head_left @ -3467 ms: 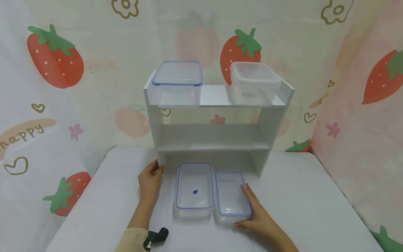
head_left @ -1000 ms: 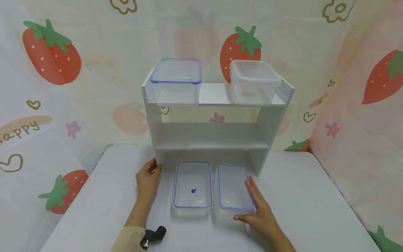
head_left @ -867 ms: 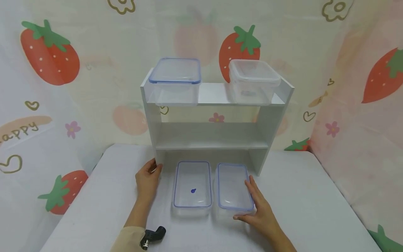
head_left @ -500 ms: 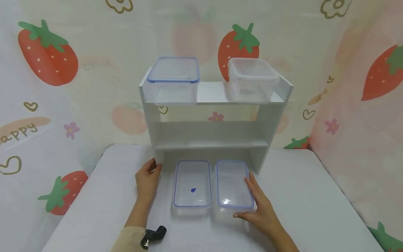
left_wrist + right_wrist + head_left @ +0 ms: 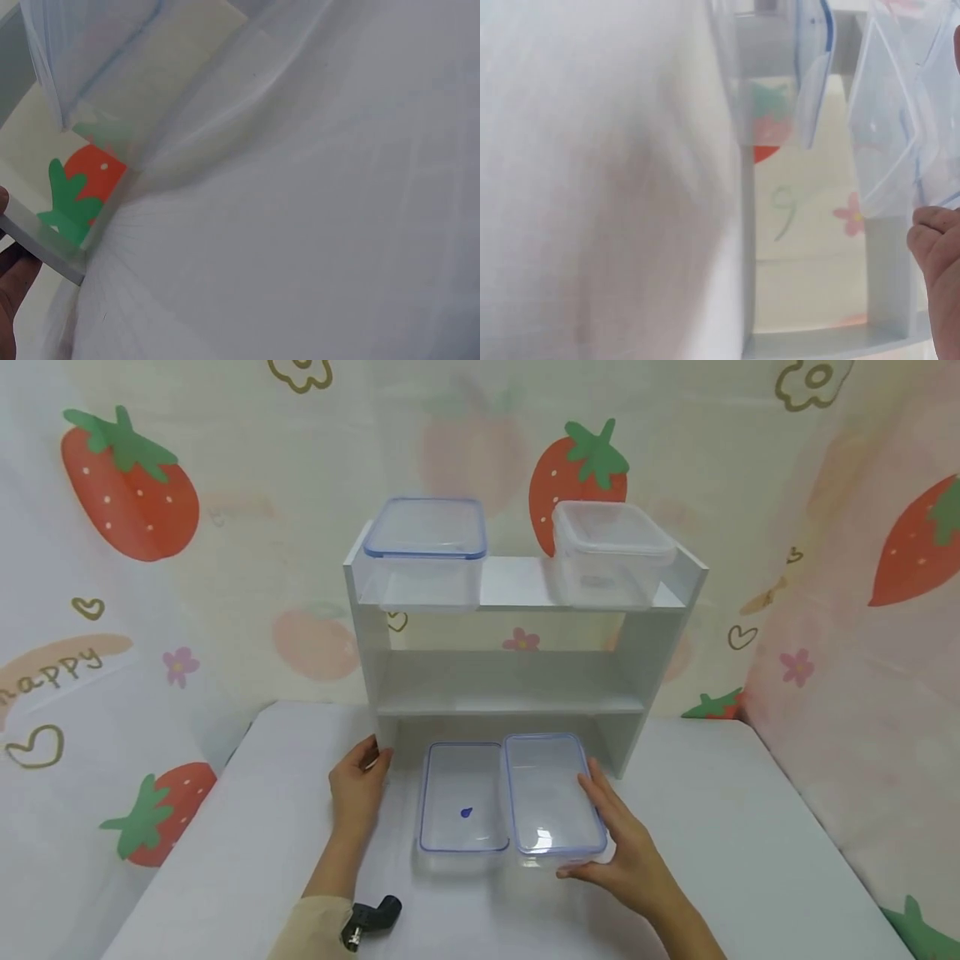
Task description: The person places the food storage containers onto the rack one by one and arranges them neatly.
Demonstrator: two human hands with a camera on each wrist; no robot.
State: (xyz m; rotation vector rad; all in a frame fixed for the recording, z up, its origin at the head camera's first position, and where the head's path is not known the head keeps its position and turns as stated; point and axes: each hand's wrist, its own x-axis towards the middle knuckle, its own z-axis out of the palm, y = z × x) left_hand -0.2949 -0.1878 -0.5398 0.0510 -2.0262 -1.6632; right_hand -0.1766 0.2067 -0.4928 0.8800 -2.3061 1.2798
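Note:
My right hand (image 5: 622,852) grips a clear food container (image 5: 553,797) with a blue-edged lid by its right side and near end. It is lifted off the table and tilted, its left edge overlapping a second clear container (image 5: 462,802) that stands on the table. In the right wrist view, fingers (image 5: 936,240) touch the container's wall. My left hand (image 5: 358,789) holds the lower front edge of the white shelf unit's left side panel (image 5: 367,664). The left wrist view has the panel's edge (image 5: 45,247) between thumb and fingers.
On the shelf unit's top board (image 5: 513,583) sit a blue-lidded container (image 5: 425,547) and a frosted container with a white lid (image 5: 611,556). The middle shelf (image 5: 510,685) lies below. White cloth (image 5: 750,843) covers the table.
My right hand has gripped the right-hand container, raised it off the table, and moved it forward and slightly left. My left hand keeps its hold on the side panel.

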